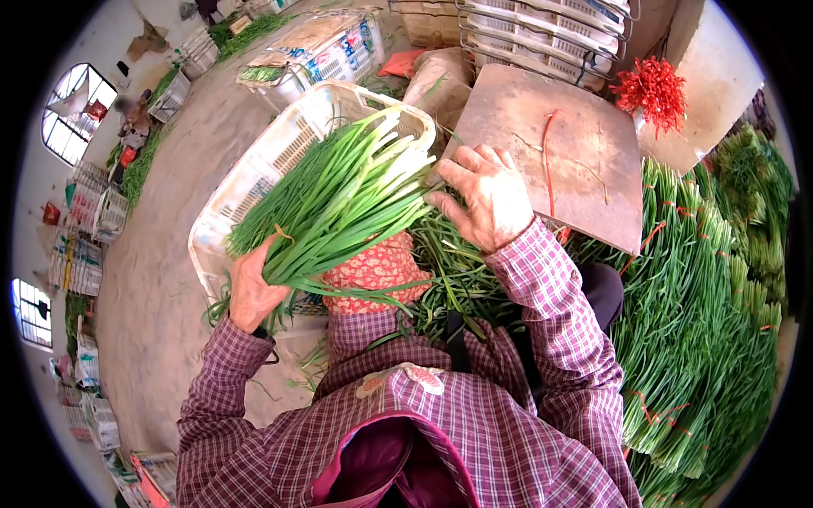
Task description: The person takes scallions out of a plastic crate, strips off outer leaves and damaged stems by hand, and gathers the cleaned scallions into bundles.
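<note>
A large bunch of long green stalks [339, 190] with pale ends lies slanted over a white plastic basket [222, 203]. My left hand [257, 284] is wrapped round its leafy lower end, near a thin orange tie [282, 233]. At the pale ends on the right, my right hand [484, 193] has its thumb and forefinger bent against the stalks; whether they pinch any is hard to make out. Loose stalks [453, 262] lie below the right hand, over my lap. A red patterned cloth [381, 269] shows under the bunch.
A brown board [550, 157] with a red strip [547, 161] stands at the right, beside a bundle of red ties [650, 95]. Tied green bunches [690, 313] are piled far right. Stacked white crates [542, 34] stand behind. A person [135, 123] is at the far left.
</note>
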{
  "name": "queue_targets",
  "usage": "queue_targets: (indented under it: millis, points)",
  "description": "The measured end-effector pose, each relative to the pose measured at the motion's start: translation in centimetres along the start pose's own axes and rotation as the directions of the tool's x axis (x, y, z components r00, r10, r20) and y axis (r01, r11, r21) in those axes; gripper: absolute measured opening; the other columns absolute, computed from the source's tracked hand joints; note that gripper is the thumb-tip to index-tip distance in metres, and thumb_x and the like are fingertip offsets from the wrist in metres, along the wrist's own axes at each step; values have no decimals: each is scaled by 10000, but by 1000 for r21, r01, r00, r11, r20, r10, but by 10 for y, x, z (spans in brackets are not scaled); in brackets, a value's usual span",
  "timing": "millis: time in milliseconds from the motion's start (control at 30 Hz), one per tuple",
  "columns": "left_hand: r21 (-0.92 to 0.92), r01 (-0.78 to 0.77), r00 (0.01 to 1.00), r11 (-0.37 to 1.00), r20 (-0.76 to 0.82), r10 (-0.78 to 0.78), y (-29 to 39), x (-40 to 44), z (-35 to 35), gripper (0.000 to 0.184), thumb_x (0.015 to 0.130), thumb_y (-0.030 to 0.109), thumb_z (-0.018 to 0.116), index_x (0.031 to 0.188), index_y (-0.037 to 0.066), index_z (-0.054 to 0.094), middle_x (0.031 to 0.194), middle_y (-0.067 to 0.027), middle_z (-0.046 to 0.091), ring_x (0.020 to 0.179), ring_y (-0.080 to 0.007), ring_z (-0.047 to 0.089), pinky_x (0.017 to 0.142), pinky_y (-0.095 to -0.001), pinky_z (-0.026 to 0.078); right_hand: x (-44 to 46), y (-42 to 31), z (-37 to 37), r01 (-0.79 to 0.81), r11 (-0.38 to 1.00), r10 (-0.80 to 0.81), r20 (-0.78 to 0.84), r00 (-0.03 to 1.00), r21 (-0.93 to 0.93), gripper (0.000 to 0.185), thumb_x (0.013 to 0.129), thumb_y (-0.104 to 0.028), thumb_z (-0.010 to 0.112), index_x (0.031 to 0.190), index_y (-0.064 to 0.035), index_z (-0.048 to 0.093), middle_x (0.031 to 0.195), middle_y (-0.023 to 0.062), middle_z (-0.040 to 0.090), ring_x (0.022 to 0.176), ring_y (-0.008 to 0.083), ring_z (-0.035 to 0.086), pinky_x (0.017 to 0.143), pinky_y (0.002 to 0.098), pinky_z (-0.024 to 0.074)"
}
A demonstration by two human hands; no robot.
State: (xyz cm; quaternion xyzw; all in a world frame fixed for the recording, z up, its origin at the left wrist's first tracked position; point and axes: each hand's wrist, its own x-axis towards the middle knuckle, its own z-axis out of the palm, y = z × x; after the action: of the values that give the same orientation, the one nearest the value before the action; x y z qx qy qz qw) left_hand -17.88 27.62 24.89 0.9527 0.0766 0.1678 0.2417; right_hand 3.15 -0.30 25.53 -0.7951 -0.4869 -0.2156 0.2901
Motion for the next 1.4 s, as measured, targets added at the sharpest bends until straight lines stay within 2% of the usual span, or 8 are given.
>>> queue_targets:
  millis: [333,800,967,1000,1033,1067,1200,1400]
  points:
    - [384,-149,962,911,-155,223,20,11,-5,720,594,17,692,1278,223,599,671,-65,482,561,-248,527,553,-371,432,-17,7,26,-27,998,20,117,993,56,338,739,-157,655,1055,-69,573,845,120,597,846,318,558,800,435,409]
    - [595,-198,931,779,-134,339,14,8,-12,915,466,-96,655,1299,274,581,755,-57,484,659,-251,531,597,-370,449,-41,15,54,147,989,-146,32,989,-12,222,717,-130,647,891,-38,544,800,106,539,834,285,553,852,432,435]
    - [671,-225,918,707,-99,385,4,0,-20,935,461,-110,665,1307,277,573,813,-66,522,722,-253,563,621,-374,466,-82,81,57,-29,876,64,56,996,-482,75,781,-101,617,806,-74,551,774,108,626,734,255,601,794,400,482]
    - [671,-221,918,708,-101,383,1,-2,-24,935,461,-110,665,1307,277,573,813,-66,522,722,-253,563,621,-374,466,-103,106,60,-193,799,369,210,905,-570,80,809,-101,603,886,-82,590,842,113,651,802,253,621,849,417,473]
    - [687,-213,922,694,-95,376,-1,-4,-27,938,461,-106,671,1310,280,570,816,-66,524,725,-252,563,623,-373,466,-98,105,36,-341,689,684,418,598,-640,145,914,-136,502,963,-118,638,961,111,665,921,221,621,926,434,420]
    - [704,-207,925,680,-86,370,-2,-5,-29,941,460,-101,678,1312,282,567,820,-65,527,728,-251,564,626,-373,467,-100,108,28,-298,577,768,381,515,-760,148,927,-205,530,998,-148,647,982,88,666,917,212,630,873,429,454]
    - [703,-242,918,669,-57,392,0,-2,-29,904,501,-96,665,1314,285,565,827,-64,530,715,-244,554,624,-370,462,-64,67,-10,-299,910,336,91,937,-286,151,869,-234,623,986,-140,642,911,64,655,840,229,639,780,402,478]
    - [701,-320,891,637,-6,454,13,5,-29,872,521,-80,648,1313,274,569,821,-68,530,703,-239,545,613,-361,445,0,11,-4,-69,989,70,1,998,132,187,848,-258,626,922,-86,627,760,103,575,751,303,587,687,393,480]
